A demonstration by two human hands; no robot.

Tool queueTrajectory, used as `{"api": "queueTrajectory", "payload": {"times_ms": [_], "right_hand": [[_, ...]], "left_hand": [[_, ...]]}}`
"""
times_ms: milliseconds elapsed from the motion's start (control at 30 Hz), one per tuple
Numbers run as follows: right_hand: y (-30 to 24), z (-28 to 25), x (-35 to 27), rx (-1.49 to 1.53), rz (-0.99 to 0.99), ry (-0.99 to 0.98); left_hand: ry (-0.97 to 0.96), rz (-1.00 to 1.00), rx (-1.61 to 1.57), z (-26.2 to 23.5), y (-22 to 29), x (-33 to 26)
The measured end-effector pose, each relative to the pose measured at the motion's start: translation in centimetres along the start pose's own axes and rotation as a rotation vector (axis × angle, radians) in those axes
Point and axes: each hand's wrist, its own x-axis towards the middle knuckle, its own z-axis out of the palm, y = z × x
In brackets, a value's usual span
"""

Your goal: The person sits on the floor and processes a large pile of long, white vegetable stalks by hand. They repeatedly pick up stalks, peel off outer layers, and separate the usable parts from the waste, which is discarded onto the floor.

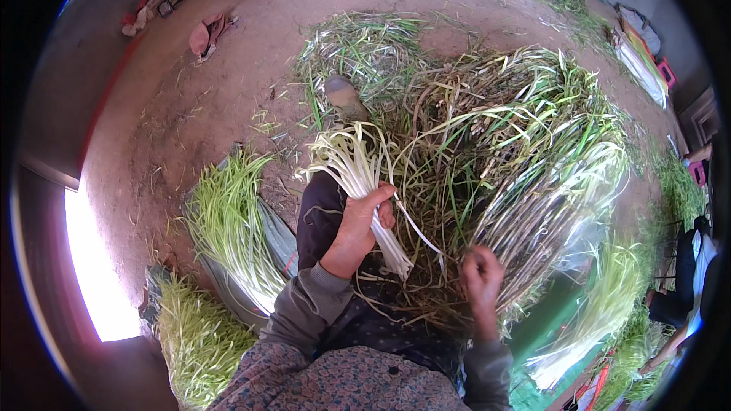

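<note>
My left hand (362, 224) is wrapped round a bunch of long white-stalked greens (352, 158), its pale leafy ends pointing up and its cut-looking stalk ends down. One loose strand (417, 230) hangs from the bunch toward the right. Beside the pile, my right hand (481, 274) is closed, slightly blurred; whatever its fingers hold, if anything, cannot be made out. Between and beyond the hands spreads a large heap of untrimmed greens (525, 129), with brown, dirty stalks and green leaves.
On the left lie bundles of cleaned greens (232, 221) on grey cloth, and more yellow-green ones (199, 335). At right, pale greens (594, 304) rest by a green sheet (544, 327). My shoe (345, 97) stands near discarded leaves (358, 49). Another person (689, 274) is at the right edge.
</note>
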Motion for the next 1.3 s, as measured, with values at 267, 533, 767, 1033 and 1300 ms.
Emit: {"api": "queueTrajectory", "payload": {"times_ms": [267, 533, 767, 1033, 1300], "right_hand": [[-6.0, 4.0, 3.4, -0.381, -0.357, -0.076], [-4.3, 5.6, 4.2, -0.352, -0.398, -0.096], [4.1, -6.0, -3.6, -0.251, 0.052, 0.271], [-3.5, 0.7, 0.6, -0.352, -0.227, 0.090], [-4.0, 6.1, 2.3, -0.431, -0.208, -0.297]], "left_hand": [[0.072, -0.025, 0.017, 1.1, -1.1, -0.2], [0.107, -0.038, -0.007, 0.7, -0.9, -0.5], [0.099, 0.007, -0.096, -1.0, 0.8, 0.5], [0.061, 0.025, -0.053, -0.7, 1.5, 0.0], [-0.142, 0.046, 0.274, -0.9, -1.0, -2.0]]}}
